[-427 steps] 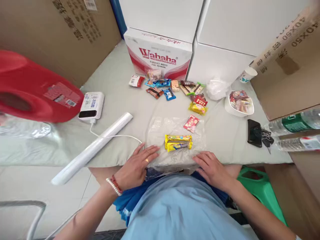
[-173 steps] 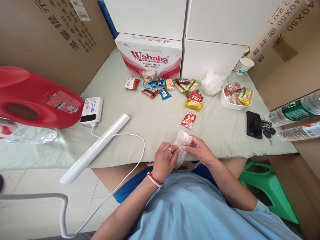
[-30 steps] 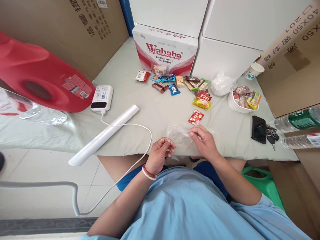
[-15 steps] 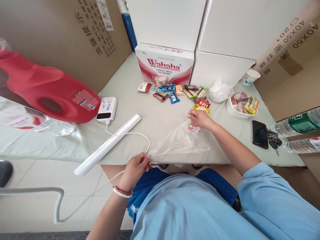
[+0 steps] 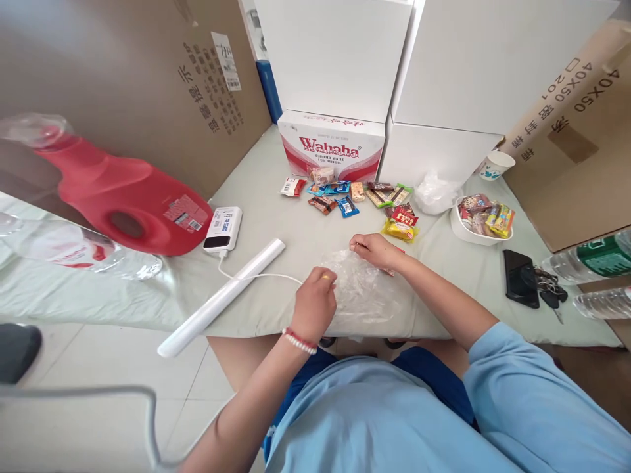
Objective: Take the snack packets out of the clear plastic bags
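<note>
A clear plastic film sheet [image 5: 365, 295] lies crumpled on the pale green table cover [image 5: 276, 223] in front of me. My left hand [image 5: 315, 303] pinches the film's near left edge. My right hand [image 5: 375, 249] holds the film's far edge, resting over a small red snack packet that is mostly hidden under it. A yellow snack packet [image 5: 399, 230] lies just beyond my right hand.
Several wrapped snacks [image 5: 345, 194] lie before a Wahaha carton [image 5: 332, 148]. A white bowl [image 5: 480, 220] holds more snacks at right, near a phone [image 5: 520, 286] and keys. A film roll [image 5: 221, 297], power bank [image 5: 224, 230] with cable and red jug [image 5: 123, 200] sit left.
My left hand rose from the table edge onto the film. My right hand drew back toward me, and the stretched film went slack and crumpled. The view tilted upward.
</note>
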